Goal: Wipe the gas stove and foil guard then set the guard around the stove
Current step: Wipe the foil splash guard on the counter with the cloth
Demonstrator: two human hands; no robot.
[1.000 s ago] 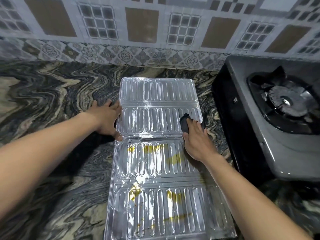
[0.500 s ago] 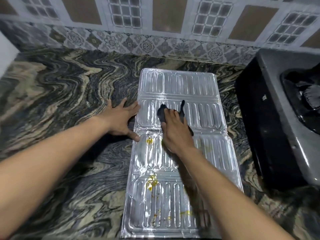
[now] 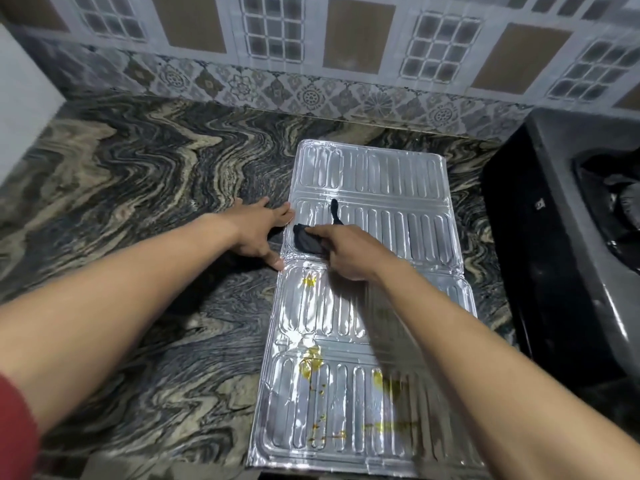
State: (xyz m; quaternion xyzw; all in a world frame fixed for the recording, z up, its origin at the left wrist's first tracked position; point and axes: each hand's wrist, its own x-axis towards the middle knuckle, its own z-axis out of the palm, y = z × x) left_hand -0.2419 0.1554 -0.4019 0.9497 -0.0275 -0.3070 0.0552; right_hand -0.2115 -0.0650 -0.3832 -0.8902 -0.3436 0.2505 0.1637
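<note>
A silver ribbed foil guard (image 3: 391,188) lies flat on the marbled counter, unfolded into several panels. Yellow stains mark its two nearer panels. My right hand (image 3: 349,251) presses a dark cloth (image 3: 306,239) onto the left side of the second panel from the wall. My left hand (image 3: 258,230) lies flat with fingers spread on the counter, touching the guard's left edge. The gas stove (image 3: 554,216) stands to the right of the guard, with its burner cut off by the frame edge.
The dark swirled marble counter (image 3: 138,188) stretches left of the guard. A patterned tile wall (image 3: 311,64) rises behind it. A white surface (image 3: 20,98) stands at the far left.
My right hand has dragged the cloth from the right side of the panel to its left side. My left hand has stayed at the guard's left edge. The view has shifted left.
</note>
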